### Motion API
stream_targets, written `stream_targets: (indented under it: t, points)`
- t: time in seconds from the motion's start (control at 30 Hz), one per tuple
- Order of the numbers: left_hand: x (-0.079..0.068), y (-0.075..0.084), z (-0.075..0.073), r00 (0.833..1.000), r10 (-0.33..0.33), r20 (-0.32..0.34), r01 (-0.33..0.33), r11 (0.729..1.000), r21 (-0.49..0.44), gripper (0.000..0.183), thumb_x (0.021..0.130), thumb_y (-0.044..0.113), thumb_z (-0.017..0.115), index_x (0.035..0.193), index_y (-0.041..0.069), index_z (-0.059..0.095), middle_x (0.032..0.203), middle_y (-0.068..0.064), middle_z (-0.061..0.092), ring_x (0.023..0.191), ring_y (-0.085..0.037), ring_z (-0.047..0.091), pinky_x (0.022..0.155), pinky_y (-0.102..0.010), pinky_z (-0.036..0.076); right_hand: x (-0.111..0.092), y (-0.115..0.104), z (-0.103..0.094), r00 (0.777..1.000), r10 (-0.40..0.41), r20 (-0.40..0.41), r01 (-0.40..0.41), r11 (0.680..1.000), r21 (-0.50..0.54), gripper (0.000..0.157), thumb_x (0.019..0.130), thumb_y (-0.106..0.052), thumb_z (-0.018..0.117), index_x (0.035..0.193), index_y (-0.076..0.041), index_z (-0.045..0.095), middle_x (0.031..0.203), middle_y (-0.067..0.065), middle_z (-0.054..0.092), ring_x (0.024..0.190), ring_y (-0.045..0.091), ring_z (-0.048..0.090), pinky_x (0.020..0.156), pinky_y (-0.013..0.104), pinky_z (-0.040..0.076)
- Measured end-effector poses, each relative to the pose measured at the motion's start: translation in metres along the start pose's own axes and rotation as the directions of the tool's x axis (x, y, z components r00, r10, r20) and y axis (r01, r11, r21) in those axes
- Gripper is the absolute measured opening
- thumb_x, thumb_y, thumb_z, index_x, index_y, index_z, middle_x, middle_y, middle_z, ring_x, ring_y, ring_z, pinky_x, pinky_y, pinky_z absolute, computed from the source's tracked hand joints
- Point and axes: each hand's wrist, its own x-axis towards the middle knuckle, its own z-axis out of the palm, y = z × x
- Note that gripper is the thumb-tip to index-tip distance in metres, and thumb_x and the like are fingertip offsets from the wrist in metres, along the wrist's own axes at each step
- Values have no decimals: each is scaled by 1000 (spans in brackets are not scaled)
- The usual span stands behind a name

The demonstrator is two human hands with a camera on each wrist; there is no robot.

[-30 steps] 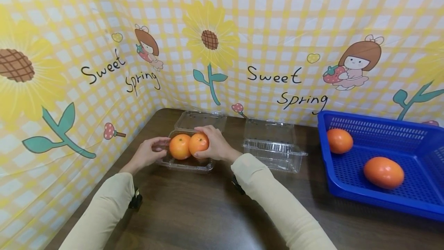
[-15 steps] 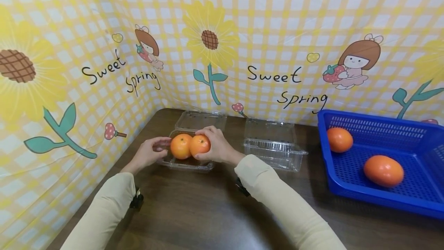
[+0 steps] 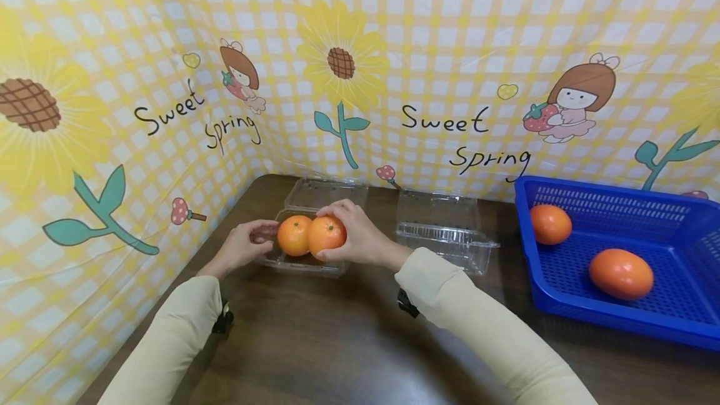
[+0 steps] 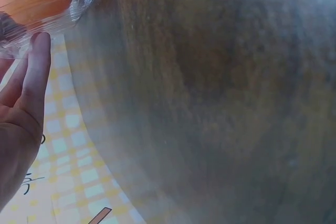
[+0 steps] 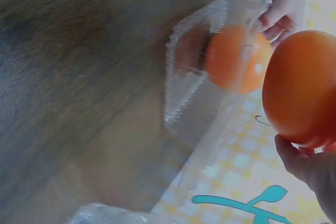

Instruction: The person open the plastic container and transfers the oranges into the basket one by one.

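An orange (image 3: 294, 235) sits in a clear plastic clamshell box (image 3: 309, 267) whose lid (image 3: 329, 194) is folded back. My right hand (image 3: 360, 236) grips a second orange (image 3: 328, 237) at the box's right end, overlapping the first in the head view. In the right wrist view, this held orange (image 5: 302, 88) is apart from the orange in the box (image 5: 236, 59), with a thumb under it. My left hand (image 3: 242, 247) is at the box's left end, its fingers relaxed. In the left wrist view the fingertips (image 4: 40, 45) touch the box's side.
To the right stands a second open clear box (image 3: 444, 249). Farther right, a blue basket (image 3: 540, 286) holds one orange (image 3: 550, 224) by its left wall and another orange (image 3: 621, 274) nearer the front. A patterned cloth (image 3: 450, 67) hangs behind the brown table (image 3: 315, 336).
The right hand and its orange have shifted slightly right and up. The orange in the box and the left hand have hardly moved.
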Motion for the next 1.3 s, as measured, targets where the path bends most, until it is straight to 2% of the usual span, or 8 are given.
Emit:
stream_targets:
  t: [0.3,0.5,0.9,1.1,1.3]
  points:
    - [0,1,0,1000,-13,2,13,1000,-1,42,78,0,61,119,-2,51,109,-20,59,90,-31,58,72,-36,49,-10,-16,-18,997,-54,-51,56,998,32,56,65,-22,77,114,-10,53,112,6,44,99,17,42,77,29,43]
    - [1,-2,0,1000,-2,2,2,1000,0,42,78,0,61,119,-2,52,109,-20,59,90,-30,59,74,-38,48,-15,-24,-34,996,-50,-68,54,997,53,56,66,-22,76,115,-8,53,111,6,46,96,16,46,76,28,44]
    - [0,-4,-1,1000,2,-7,-2,1000,-11,42,78,0,61,119,-2,52,108,-20,59,87,-29,59,71,-35,49,-30,-39,-82,994,-49,-97,56,996,74,56,68,-19,75,118,-10,52,115,3,47,97,16,47,75,34,46]
    - [-2,-4,-1,1000,-7,-5,7,1000,-10,42,79,0,61,120,-2,51,109,-20,59,87,-29,59,71,-35,49,-43,-44,-107,995,6,-102,4,996,93,56,69,-17,74,120,-12,50,120,5,41,101,20,44,75,38,46]
    - [-1,-1,-1,1000,2,-14,-2,1000,-1,42,78,-1,61,119,-2,52,107,-20,59,84,-28,59,65,-29,49,-62,-45,-132,986,3,-168,8,998,62,56,70,-11,73,121,-9,50,118,7,42,98,20,45,71,35,49]
